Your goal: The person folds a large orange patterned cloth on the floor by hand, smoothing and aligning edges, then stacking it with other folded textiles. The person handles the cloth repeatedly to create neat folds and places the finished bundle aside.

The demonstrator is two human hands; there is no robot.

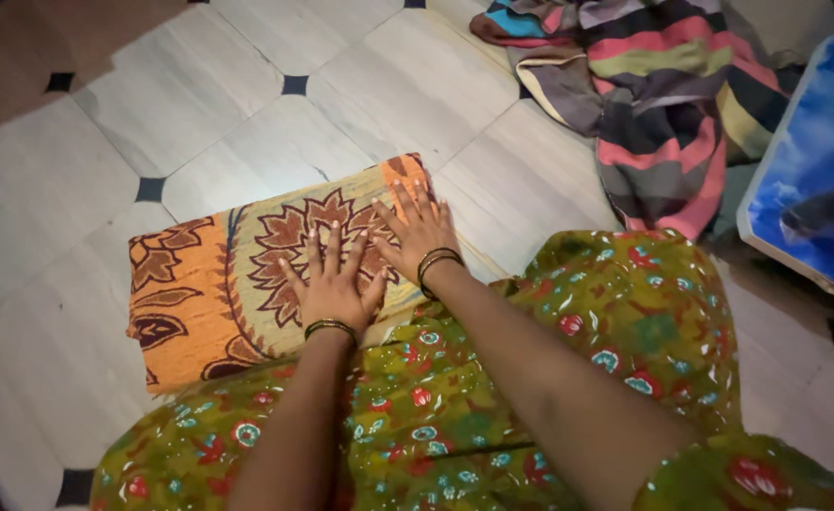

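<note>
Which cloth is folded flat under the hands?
The orange patterned folded cloth, pressed by left hand and right hand; the striped cloth lies crumpled.

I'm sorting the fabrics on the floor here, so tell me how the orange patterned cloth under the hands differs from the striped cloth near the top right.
The orange patterned cloth is folded into a flat rectangle; the striped cloth lies crumpled in a loose heap. The orange one bears brown floral motifs, the striped one pink, grey and yellow-green bands. The left hand and right hand press flat on the orange cloth; nothing touches the striped one. Both lie on the tiled floor.
</note>
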